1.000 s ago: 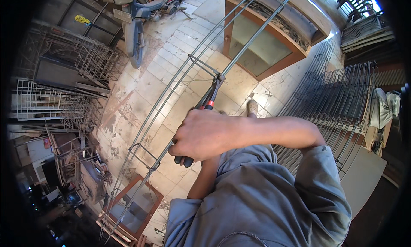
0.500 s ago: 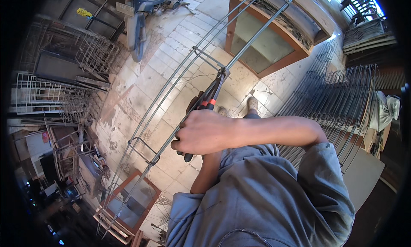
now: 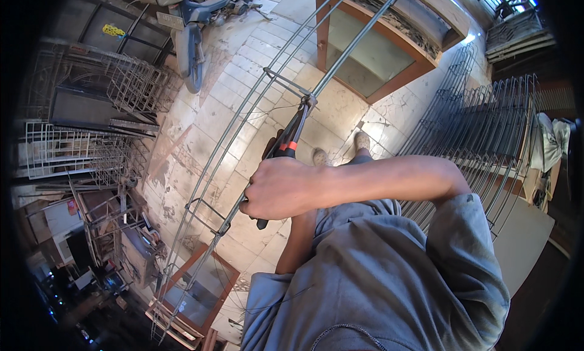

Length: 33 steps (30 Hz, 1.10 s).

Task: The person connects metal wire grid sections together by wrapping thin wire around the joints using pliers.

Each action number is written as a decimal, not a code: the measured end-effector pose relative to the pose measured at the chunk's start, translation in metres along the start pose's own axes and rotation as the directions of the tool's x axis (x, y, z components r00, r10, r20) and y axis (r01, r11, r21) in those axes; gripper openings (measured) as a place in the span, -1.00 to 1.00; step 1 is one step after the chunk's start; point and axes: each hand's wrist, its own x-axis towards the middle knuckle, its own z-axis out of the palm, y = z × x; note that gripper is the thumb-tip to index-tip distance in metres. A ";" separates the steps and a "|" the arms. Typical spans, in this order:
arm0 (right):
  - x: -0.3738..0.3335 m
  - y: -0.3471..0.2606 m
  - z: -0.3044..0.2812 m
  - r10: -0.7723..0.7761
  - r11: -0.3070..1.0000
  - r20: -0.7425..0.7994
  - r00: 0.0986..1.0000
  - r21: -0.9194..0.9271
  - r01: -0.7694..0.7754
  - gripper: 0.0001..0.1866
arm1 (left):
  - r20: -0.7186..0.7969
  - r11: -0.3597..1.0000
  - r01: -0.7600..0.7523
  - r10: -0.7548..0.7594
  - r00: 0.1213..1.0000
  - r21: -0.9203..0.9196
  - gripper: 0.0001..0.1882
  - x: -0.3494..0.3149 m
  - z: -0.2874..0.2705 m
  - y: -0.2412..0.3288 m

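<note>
A long cage of steel bars (image 3: 359, 42) with square stirrups (image 3: 287, 82) runs slantwise across the view. My right hand (image 3: 281, 189) is closed round the dark handles of pincers (image 3: 292, 146), which have red bands. Their jaws meet the near bar where a stirrup corner is joined to it. Thin wire trails off to the left of that joint. Beneath my right arm, my left forearm reaches up toward the bar. Only shadowed, curled fingers of my left hand (image 3: 271, 146) show beside the pincers; what they hold is hidden.
Wooden-framed glass cabinets support the cage, one at the far end (image 3: 371, 62) and one at the near left (image 3: 204, 284). Many bent-rod frames (image 3: 486, 132) stand at right. A motorbike (image 3: 191, 40) is parked at the far left, near metal racks (image 3: 79, 147). Tiles (image 3: 228, 107) cover the floor.
The view has shifted slightly, and the pincers and right hand sit a little further left in it. The jaws remain at the same joint, with the handles turned slightly.
</note>
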 end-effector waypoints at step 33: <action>-0.086 0.066 -0.116 0.478 0.873 -0.779 0.406 0.473 -0.120 -0.57 | 0.486 0.257 -0.820 0.700 0.523 0.512 -0.30 0.009 0.197 0.038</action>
